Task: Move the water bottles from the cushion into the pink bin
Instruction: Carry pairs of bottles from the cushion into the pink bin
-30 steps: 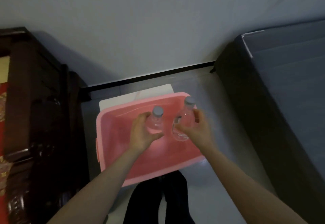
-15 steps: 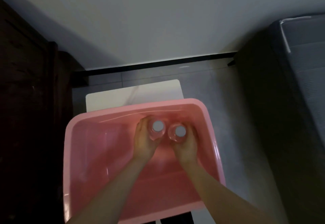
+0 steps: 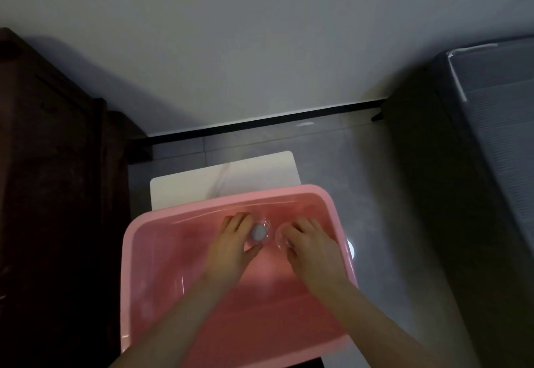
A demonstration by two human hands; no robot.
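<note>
A pink bin (image 3: 231, 203) stands below me on a white surface. Two clear water bottles stand upright inside it near its far wall, seen from above. My left hand (image 3: 231, 249) wraps the left bottle (image 3: 258, 232), whose grey cap shows between thumb and fingers. My right hand (image 3: 312, 252) lies over the right bottle (image 3: 279, 237), and its fingers hide most of the cap. Both bottles are down inside the bin, close together. No cushion is in view.
The white surface (image 3: 222, 177) sticks out beyond the bin's far side. Dark wooden furniture (image 3: 52, 194) stands close on the left. A dark bed with a grey mattress (image 3: 476, 180) is on the right. A wall with a black skirting strip (image 3: 260, 122) lies ahead.
Both hands have gone from above the bin down into it with the bottles. My right hand has shifted over the top of its bottle and to the right.
</note>
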